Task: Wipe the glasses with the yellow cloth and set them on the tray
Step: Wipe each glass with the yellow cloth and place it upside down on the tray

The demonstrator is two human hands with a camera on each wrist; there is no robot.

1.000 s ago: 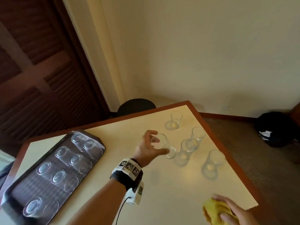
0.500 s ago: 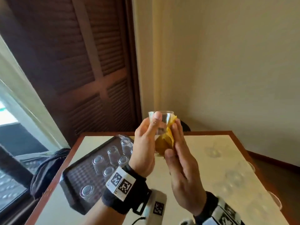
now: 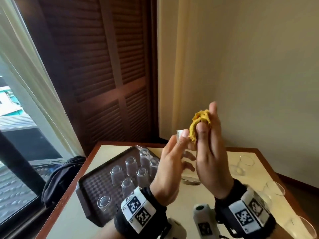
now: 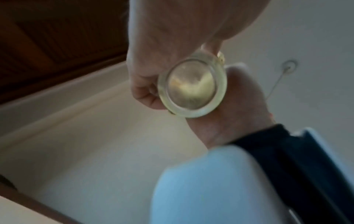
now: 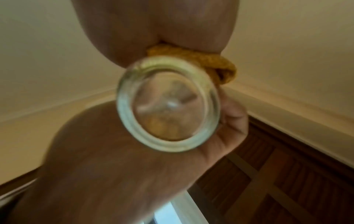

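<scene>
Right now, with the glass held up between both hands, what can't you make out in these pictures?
- Glass wall, head view: mostly hidden between the left hand and right hand.
- Yellow cloth: how far it reaches inside the glass is hidden; both wrist views are blurred.
- Glasses at the table's right edge, head view: faint, one cut off, so no sure count.

Cream walls (image 3: 250,69) meet in the corner — dark louvred wooden doors (image 3: 110,69) on the left. Daylight pours through the window (image 3: 15,135) onto a pale, wood-edged table (image 3: 96,171).
</scene>
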